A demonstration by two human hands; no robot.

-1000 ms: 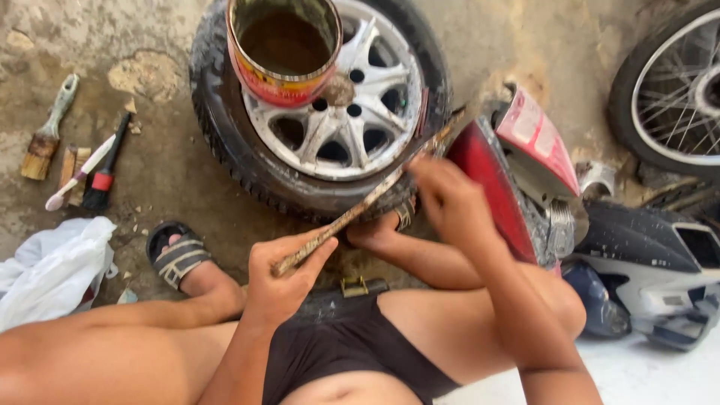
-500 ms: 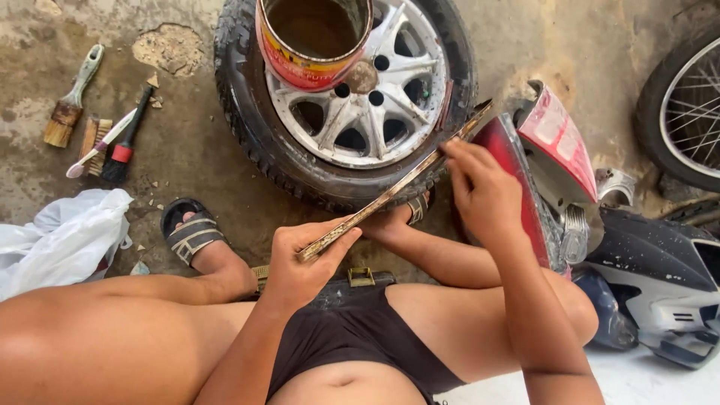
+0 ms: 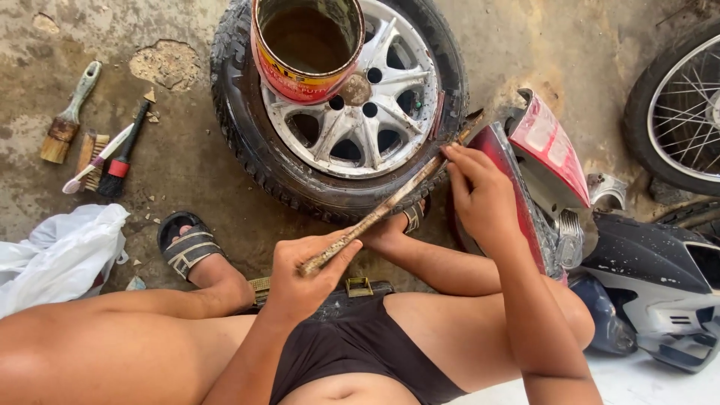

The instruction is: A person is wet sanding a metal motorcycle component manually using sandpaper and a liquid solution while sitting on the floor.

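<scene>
A long, dirty, paint-crusted stick (image 3: 390, 206) runs diagonally from lower left to upper right. My left hand (image 3: 307, 277) grips its lower end. My right hand (image 3: 480, 199) rests its fingers on the upper part of the stick, next to a red motorcycle body panel (image 3: 551, 146). Beyond the stick lies a car wheel with a silver alloy rim (image 3: 375, 112) and black tyre (image 3: 240, 127). An open red and yellow tin can (image 3: 300, 52) stands on the rim, holding brownish liquid.
Several brushes (image 3: 90, 142) lie on the concrete at the left, and a white plastic bag (image 3: 52, 255) at the lower left. A spoked motorcycle wheel (image 3: 679, 105) and dark plastic fairings (image 3: 660, 277) crowd the right. My sandalled foot (image 3: 187, 247) rests by the tyre.
The view has shifted, so the wheel and can sit further right and higher in frame. Both hands stay on the stick, and my right hand has slid slightly along it.
</scene>
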